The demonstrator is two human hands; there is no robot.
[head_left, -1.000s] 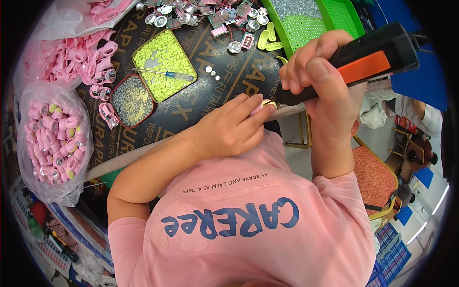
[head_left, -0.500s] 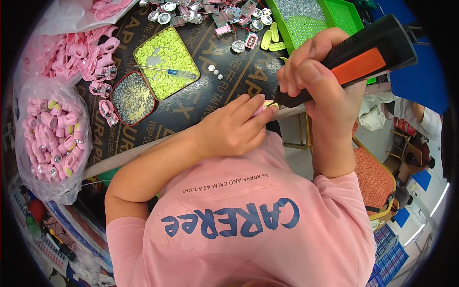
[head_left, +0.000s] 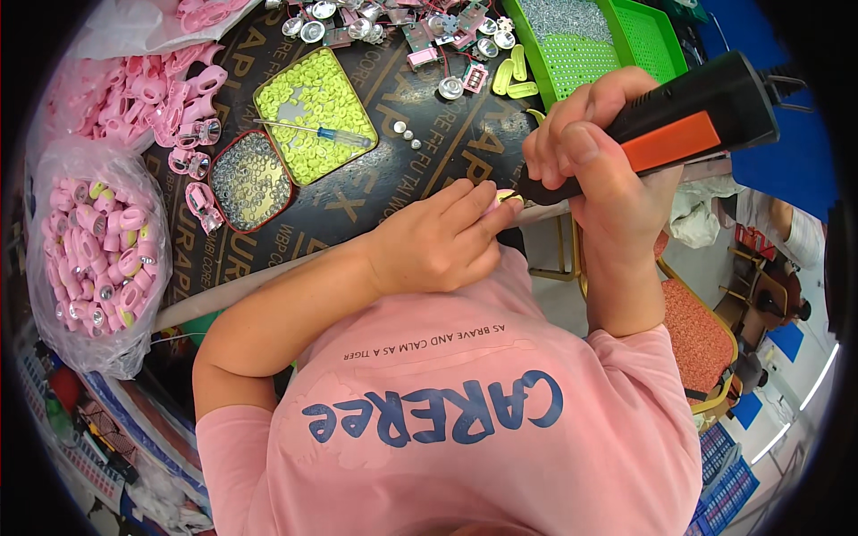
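Observation:
My left hand (head_left: 442,234) is closed round a small pink plastic casing (head_left: 503,196) with a yellow-green part on it, held at the table's near edge. Most of that casing is hidden by the fingers. In my right hand (head_left: 612,170) is a black electric screwdriver (head_left: 675,134) with an orange panel. It slants down to the left, and its nose is right beside the casing. Whether the bit touches a screw is too small to see. A few small silvery round pieces (head_left: 407,135) lie on the dark table beyond my left hand.
A tray of yellow-green pieces (head_left: 344,107) has a screwdriver with a clear blue handle (head_left: 344,137) across it. Beside it stands a dish of clear round parts (head_left: 241,192). Pink casings fill a plastic bag (head_left: 98,259) at left. Circuit parts (head_left: 433,36) and a green basket (head_left: 581,67) lie farther back.
The electric screwdriver and my right hand have come slightly lower in the picture. My left hand keeps its hold on the pink casing, nearly still.

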